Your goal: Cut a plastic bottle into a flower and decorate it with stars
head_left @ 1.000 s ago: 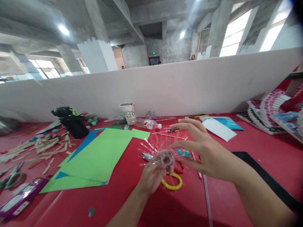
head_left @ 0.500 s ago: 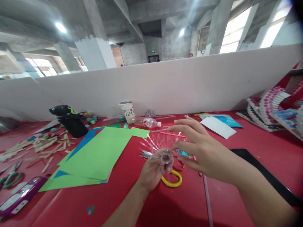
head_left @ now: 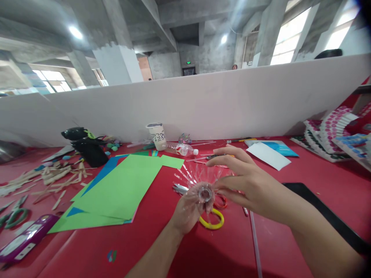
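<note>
My left hand (head_left: 188,210) is closed around the neck of a clear plastic bottle top (head_left: 205,193), its round mouth facing me. The bottle's wall is cut into thin strips that fan outward like rays. My right hand (head_left: 242,179) hovers at the right side of the strips with its fingers apart and bent; whether a fingertip touches a strip I cannot tell. Under the bottle top lie scissors with a yellow handle (head_left: 213,220). Silver blades (head_left: 181,188) and a red handle (head_left: 222,202) show there too, partly covered by the left hand and the bottle piece.
Green paper sheets (head_left: 118,189) lie left of my hands, with wooden sticks (head_left: 58,175) and a purple glue gun (head_left: 29,237) beyond. A clear bottle (head_left: 181,149), a paper cup (head_left: 157,137) and a black flask (head_left: 87,146) stand or lie near the white partition (head_left: 232,104). A black tablet-like slab (head_left: 321,212) lies right.
My left hand and the bottle top have shifted very slightly right. The right fingers have shifted a little beside the strips. A dark shape has appeared above the partition at right.
</note>
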Demonstrator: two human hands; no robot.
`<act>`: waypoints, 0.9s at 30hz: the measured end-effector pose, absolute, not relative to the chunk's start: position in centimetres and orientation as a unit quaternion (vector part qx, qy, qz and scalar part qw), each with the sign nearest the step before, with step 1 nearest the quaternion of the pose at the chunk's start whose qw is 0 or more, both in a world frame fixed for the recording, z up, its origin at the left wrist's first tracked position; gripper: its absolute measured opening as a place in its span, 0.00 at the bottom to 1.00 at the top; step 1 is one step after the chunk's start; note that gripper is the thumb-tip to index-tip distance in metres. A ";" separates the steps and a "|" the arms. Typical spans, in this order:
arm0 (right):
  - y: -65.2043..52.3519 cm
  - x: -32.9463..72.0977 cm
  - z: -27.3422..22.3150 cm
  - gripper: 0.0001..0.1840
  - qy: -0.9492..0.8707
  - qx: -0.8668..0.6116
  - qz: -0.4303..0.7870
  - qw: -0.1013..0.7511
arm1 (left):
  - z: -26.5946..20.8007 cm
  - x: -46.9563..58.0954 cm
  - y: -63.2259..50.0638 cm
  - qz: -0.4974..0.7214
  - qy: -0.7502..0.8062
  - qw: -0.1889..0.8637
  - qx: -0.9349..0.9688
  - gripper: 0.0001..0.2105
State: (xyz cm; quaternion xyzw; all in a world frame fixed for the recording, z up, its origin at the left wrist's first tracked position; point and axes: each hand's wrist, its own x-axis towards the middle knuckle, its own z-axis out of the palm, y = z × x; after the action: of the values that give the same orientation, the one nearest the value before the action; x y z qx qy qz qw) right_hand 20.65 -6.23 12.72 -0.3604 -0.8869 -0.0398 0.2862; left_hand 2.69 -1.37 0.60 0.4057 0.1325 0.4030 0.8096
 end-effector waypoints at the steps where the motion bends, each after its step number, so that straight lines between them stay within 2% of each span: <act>1: -6.2 20.6 12.7 0.12 -0.887 -0.357 -0.044 0.288 | 0.6 2.7 -1.4 0.403 0.133 0.810 0.405 0.11; 6: -6.4 20.6 12.9 0.09 -0.884 -0.365 -0.038 0.290 | 0.6 2.5 -1.5 0.404 0.135 0.807 0.409 0.09; 9: -6.5 20.9 12.9 0.10 -0.879 -0.384 -0.034 0.280 | 0.6 2.4 -1.4 0.411 0.138 0.798 0.417 0.09; 18: -6.5 22.1 13.3 0.04 -0.863 -0.395 -0.042 0.312 | 0.6 2.4 -1.1 0.426 0.160 0.793 0.405 0.13; 21: -6.7 21.7 13.4 0.05 -0.865 -0.390 -0.030 0.313 | 0.8 2.5 -1.2 0.421 0.160 0.794 0.408 0.14; 24: -6.8 21.6 13.5 0.07 -0.856 -0.388 -0.028 0.340 | 1.2 2.6 -1.3 0.428 0.163 0.792 0.404 0.12; 27: -6.6 22.2 13.7 0.04 -0.839 -0.392 -0.027 0.376 | 1.7 2.6 -1.5 0.436 0.167 0.791 0.395 0.10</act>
State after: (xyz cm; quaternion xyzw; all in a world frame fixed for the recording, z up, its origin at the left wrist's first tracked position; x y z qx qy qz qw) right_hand 22.19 -6.57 13.69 -0.3918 -0.8393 -0.0274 0.3758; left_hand 2.60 -1.50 1.69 0.3948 0.1666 0.4362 0.7913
